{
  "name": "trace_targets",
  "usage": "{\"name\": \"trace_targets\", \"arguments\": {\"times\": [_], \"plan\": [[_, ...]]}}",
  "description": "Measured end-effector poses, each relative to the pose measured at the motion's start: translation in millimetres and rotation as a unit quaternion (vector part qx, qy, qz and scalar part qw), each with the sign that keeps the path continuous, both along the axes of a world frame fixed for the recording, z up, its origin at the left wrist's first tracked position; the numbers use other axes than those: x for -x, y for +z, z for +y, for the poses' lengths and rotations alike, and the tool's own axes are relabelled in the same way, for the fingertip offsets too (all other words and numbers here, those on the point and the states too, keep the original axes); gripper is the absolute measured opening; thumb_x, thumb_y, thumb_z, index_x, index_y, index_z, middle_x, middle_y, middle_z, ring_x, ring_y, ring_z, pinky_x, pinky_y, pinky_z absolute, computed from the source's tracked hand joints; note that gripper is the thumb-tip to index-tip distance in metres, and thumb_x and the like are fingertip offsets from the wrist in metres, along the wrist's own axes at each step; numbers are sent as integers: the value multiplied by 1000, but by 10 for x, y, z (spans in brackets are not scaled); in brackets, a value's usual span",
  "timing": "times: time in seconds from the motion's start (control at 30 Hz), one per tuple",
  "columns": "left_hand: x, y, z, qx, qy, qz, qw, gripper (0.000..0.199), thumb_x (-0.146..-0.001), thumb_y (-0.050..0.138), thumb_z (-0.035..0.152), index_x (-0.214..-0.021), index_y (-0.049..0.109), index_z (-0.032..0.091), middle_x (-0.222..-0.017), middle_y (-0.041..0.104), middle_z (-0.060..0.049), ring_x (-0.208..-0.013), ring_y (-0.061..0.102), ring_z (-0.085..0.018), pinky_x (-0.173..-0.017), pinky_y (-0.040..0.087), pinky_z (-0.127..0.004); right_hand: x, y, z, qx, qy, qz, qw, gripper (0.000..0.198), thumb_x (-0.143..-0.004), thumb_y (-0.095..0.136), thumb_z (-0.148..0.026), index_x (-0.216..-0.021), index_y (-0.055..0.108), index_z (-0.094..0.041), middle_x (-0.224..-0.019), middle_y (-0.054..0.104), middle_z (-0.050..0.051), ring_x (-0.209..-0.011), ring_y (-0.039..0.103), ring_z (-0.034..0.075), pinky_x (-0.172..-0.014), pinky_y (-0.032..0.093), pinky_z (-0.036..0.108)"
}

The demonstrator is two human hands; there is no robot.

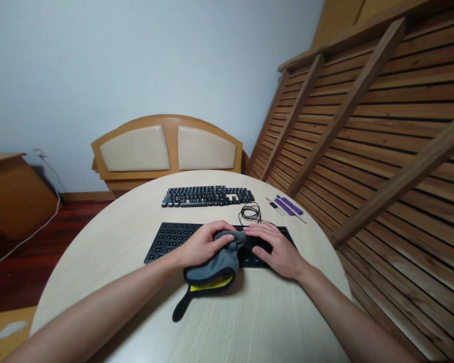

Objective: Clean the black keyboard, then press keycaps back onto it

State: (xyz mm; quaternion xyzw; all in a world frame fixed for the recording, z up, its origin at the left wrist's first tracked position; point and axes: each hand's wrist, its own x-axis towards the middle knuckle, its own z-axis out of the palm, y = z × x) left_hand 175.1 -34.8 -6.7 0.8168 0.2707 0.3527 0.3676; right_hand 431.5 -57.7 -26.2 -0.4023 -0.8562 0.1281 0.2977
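Observation:
A black keyboard base (170, 237) with its keycaps off lies across the near middle of the round table. My left hand (206, 244) is closed on a grey cleaning cloth (225, 259) with a yellow inner side and a black edge. The bunched cloth rests on the middle of the keyboard base, and its black strap hangs onto the tabletop. My right hand (274, 249) lies over the right part of the base, fingers stretched toward the cloth and holding nothing. Both hands hide much of the base's middle and right.
Behind the base, loose black keycaps (196, 195) lie in keyboard order on the table (109, 242). A coiled black cable (250, 213) sits right of them. Farther right are purple strips (288, 205) and a small wire tool (274, 205). A slatted wooden frame (363, 131) leans along the right side.

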Motion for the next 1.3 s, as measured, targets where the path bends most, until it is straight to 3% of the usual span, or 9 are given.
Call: {"name": "trace_targets", "arguments": {"times": [0.1, 0.27, 0.43, 0.53, 0.7, 0.83, 1.07, 1.2, 1.3], "plan": [[6, -77, -20, 85, 32, -44, 995, 24, -98, 56, 34, -110, 63, 14, -105, 70, -8, -96, 65, -19, -89, 51, -33, 245, 106, -144, 84, -36, 113, 989, 32, -94, 60, -43, -119, 65, -25, -121, 69, 8, -114, 62, 26, -103, 46, 48], [-15, -132, -92, 119, 42, -74, 989, 30, -97, 57, 38, -114, 60, 14, -109, 69, -10, -99, 65, -20, -88, 52, -34, 569, 151, -244, 200, 15, 278, 940, 27, -91, 63, -44, -109, 63, -23, -110, 71, 5, -102, 66, 22, -93, 52, 38], [54, -114, -73, 35, 34, -70, 996, 34, -99, 52, 35, -127, 54, 16, -124, 64, -13, -116, 61, -24, -102, 48, -42, 504, 212, -233, 216, -23, 337, 916, 26, -91, 58, -48, -96, 60, -22, -92, 70, 3, -88, 66, 20, -83, 54, 34], [185, -159, -11, -98, 41, 52, 993, 46, -96, 55, 37, -138, 49, 19, -143, 53, -14, -133, 49, -28, -114, 37, -49, 273, 377, -183, 145, -133, 342, 919, 28, -94, 47, -49, -95, 56, -23, -80, 66, 0, -73, 63, 18, -68, 52, 30], [306, -319, 60, -201, 39, 278, 939, 76, -89, 59, 60, -153, 36, 26, -164, 21, -11, -150, 16, -40, -119, 23, -59, -85, 691, -74, -60, -279, 163, 944, 25, -91, 56, -48, -93, 53, -23, -81, 67, 2, -73, 64, 21, -64, 45, 30], [280, -391, 68, -203, 61, 324, 922, 75, -92, 50, 66, -156, 30, 31, -166, 14, -8, -150, 13, -41, -119, 20, -61, -21, 626, -90, -99, -342, -61, 932, 19, -93, 55, -40, -101, 57, -23, -89, 71, 6, -78, 67, 26, -63, 42, 32], [259, -422, 74, -201, 70, 353, 911, 82, -87, 48, 76, -155, 33, 32, -164, 22, -10, -147, 25, -42, -118, 20, -63, 245, 138, -292, -29, -179, -261, 948, 29, -97, 50, -28, -123, 63, -22, -120, 68, 9, -106, 63, 27, -92, 45, 42], [236, -401, 60, -198, 83, 356, 910, 82, -87, 45, 78, -153, 36, 32, -162, 27, -10, -144, 31, -42, -116, 22, -64, 220, 82, -440, -41, -156, -300, 940, 49, -92, 57, -31, -140, 54, -22, -135, 59, 13, -114, 57, 33, -95, 43, 50], [225, -386, 47, -198, 93, 364, 906, 80, -89, 42, 77, -153, 38, 30, -161, 30, -12, -143, 33, -42, -115, 24, -63, 205, 103, -558, -35, -131, -355, 925, 58, -84, 61, -17, -141, 53, -19, -131, 61, 14, -109, 59, 33, -89, 46, 48]]}}
